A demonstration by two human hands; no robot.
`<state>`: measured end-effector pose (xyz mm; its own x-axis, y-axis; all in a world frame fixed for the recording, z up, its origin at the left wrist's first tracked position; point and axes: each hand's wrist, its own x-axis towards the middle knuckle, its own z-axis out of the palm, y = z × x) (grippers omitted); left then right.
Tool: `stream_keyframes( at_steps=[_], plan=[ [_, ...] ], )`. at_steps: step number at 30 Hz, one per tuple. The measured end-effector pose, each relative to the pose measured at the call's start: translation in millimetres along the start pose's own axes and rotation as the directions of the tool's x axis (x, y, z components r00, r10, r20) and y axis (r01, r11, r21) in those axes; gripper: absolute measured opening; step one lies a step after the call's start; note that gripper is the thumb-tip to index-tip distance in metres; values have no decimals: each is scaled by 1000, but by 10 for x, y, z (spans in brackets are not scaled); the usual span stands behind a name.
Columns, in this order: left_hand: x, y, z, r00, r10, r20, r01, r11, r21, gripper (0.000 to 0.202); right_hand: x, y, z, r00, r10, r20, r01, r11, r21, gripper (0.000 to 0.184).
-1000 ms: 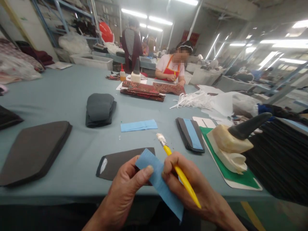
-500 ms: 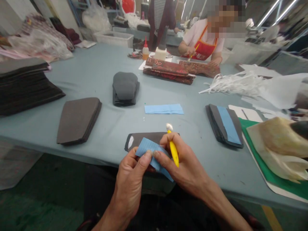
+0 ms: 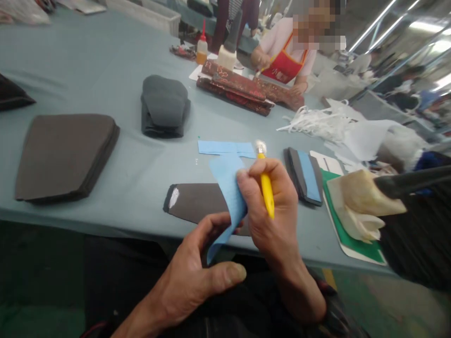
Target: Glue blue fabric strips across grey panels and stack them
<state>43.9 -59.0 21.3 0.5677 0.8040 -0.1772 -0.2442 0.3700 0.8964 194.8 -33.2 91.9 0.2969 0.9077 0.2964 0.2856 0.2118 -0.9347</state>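
My right hand [image 3: 282, 220] pinches a light-blue strip [image 3: 229, 180] between thumb and fingers. It also holds a yellow-handled brush [image 3: 267, 192], whose white-coated tip points up and away from me. Below the strip, my left hand [image 3: 186, 274] is open, thumb spread wide; its fingertips reach the strip's lower part, but I cannot tell whether they touch it. Partly hidden behind the strip, a dark brown fabric piece [image 3: 200, 197] lies near the table edge, with a white smear [image 3: 174, 196] at its left end. More blue strips [image 3: 218, 147] lie flat just beyond.
Left stand a brown stack [image 3: 66, 155] and a grey stack [image 3: 165, 105] of pieces. Right are a dark stack with a blue band [image 3: 308, 176], a green board [image 3: 362, 244] and a crusted pale container [image 3: 355, 197]. Across the table [image 3: 105, 65] a person in a red apron [image 3: 285, 61] works.
My left thumb has let go of the blue strip and spread away. My right hand has raised and turned the strip with the brush still held. The view has shifted right.
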Motion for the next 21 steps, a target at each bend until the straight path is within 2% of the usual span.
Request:
stream_keyframes(
  at_steps=[3, 5, 8, 11, 14, 16, 19, 21],
  plan=[
    [63, -76, 89, 992, -62, -113, 74, 992, 106, 52, 11, 54, -41, 986, -44, -163, 24, 992, -122, 20],
    [99, -101, 135, 985, -48, -165, 60, 996, 72, 47, -19, 109, -78, 970, -40, -240, -2, 985, -171, 20],
    [112, -119, 147, 984, 12, -177, -3, 999, 48, 40, -78, 188, -137, 948, -43, -317, -19, 981, -193, 21],
    [77, -138, 113, 979, 57, -198, -45, 997, 67, 39, -153, 236, -243, 922, -80, -380, -7, 975, -222, 23],
    [22, -154, 76, 953, 70, -295, -48, 996, 79, 42, -313, 254, -430, 893, -113, -435, -37, 946, -322, 24],
    [-22, -147, 56, 939, 77, -334, -45, 994, 102, 46, -469, 272, -589, 893, -102, -438, -77, 925, -372, 24],
    [-101, -91, 32, 950, 76, -301, -30, 987, 156, 48, -681, 316, -840, 895, -89, -437, -124, 891, -437, 30],
    [-163, -28, 19, 961, 44, -273, -10, 992, 123, 47, -753, 332, -979, 882, -98, -460, -138, 881, -453, 35]
  ],
)
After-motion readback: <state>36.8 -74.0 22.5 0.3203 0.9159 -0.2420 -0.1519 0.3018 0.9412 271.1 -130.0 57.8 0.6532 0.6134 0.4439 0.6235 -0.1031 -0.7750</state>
